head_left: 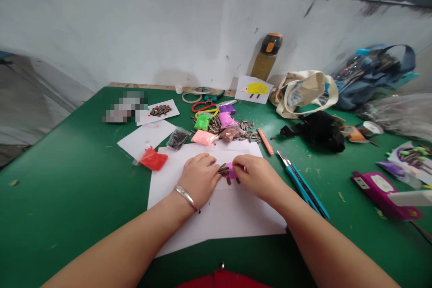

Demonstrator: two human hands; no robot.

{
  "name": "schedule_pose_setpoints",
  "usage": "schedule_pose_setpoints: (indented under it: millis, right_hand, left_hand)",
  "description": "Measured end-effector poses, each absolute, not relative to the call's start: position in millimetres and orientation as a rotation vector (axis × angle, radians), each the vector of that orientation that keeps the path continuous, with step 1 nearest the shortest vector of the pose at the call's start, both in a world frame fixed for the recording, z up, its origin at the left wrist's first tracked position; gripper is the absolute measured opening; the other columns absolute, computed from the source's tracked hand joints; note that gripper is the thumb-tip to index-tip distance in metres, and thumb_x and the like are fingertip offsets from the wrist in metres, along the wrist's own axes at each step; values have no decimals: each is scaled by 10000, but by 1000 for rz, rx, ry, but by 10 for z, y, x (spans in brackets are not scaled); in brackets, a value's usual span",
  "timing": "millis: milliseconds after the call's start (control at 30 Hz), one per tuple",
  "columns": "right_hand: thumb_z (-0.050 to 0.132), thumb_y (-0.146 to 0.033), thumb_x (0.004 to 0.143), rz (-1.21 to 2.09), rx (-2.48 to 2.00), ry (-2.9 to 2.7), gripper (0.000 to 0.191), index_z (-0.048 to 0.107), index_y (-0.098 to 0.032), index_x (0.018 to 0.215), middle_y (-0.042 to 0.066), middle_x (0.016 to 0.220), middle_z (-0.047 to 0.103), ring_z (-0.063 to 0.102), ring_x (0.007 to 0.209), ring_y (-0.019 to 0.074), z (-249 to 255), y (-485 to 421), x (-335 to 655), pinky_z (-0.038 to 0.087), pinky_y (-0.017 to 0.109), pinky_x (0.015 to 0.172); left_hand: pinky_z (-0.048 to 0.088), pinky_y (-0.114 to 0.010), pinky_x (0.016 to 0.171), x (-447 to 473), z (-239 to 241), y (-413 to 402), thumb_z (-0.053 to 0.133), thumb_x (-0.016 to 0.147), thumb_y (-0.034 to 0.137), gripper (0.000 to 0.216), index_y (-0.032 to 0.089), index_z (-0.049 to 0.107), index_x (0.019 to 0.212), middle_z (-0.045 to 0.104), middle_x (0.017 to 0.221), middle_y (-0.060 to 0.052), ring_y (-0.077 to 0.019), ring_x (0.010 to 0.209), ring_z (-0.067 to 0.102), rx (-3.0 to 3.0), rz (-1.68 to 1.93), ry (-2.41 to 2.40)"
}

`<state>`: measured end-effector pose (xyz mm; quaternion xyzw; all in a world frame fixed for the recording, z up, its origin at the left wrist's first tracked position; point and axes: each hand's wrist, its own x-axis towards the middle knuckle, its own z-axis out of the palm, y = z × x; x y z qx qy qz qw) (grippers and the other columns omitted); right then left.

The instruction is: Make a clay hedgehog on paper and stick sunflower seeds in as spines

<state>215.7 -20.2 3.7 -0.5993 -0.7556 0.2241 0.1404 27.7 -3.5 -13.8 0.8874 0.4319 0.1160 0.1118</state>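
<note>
On the white paper [189, 225] sits a small pink clay shape [229, 171] with brown clay legs and dark striped sunflower seeds [223, 169] stuck into its left side. My left hand [200, 177], a silver bangle at its wrist, rests on the paper with fingers stretched out and tips at those seeds. My right hand [256, 175] is bent in a pinch over the right part of the clay; whatever is between its fingertips is hidden. Behind both hands lies a pile of loose sunflower seeds [214, 125] among bags of coloured clay, such as a green bag [202, 121].
A blue utility knife [303, 189] with its blade out lies right of the paper, near an orange stick [265, 141]. Scissors [204, 106], a red clay bag [153, 159] and a seed-covered picture [158, 111] are farther back. A bottle [266, 58] stands by the wall.
</note>
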Motion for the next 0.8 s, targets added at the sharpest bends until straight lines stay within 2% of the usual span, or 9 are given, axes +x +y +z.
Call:
schedule_pose_setpoints:
  millis: [67,433,600,700,800]
  right_hand:
    - [471,-172,840,646,-1728,-2215,208,586,-200,669,8,739,616,545,719,132,34,-200,2157,308,231,636]
    - [467,-175,841,655,-1681,-2235,236,616,-210,661,3,716,627,552,699,130,-51,-215,2094,323,240,639]
    - [480,-168,814,504,-1752,-2117,195,615,-213,681,-3,706,637,558,675,142,-30,-103,2259,343,249,607]
    - [451,-173,833,326,-1796,-1974,219,665,-217,816,18,786,678,617,778,172,-102,14,2437,405,271,716]
    - [423,-157,842,176,-1809,-1896,271,683,-197,908,73,929,694,595,1050,223,-224,127,2587,425,312,858]
  left_hand:
    - [424,-386,872,277,-128,-38,504,894,253,175,193,667,880,621,1013,-72,-219,984,527,2596,343,1267]
    - [414,-405,913,292,-110,-47,514,883,234,153,192,661,877,620,1058,-69,-233,1036,518,2575,281,1295]
    - [423,-393,885,300,-77,-52,519,879,234,148,187,658,864,623,1021,-70,-227,1004,529,2579,296,1281]
    - [428,-383,861,297,-74,-49,515,879,232,150,182,654,853,626,979,-66,-220,975,533,2578,318,1268]
    - [427,-375,842,294,-77,-42,509,882,241,160,179,648,836,627,934,-60,-215,947,532,2578,319,1254]
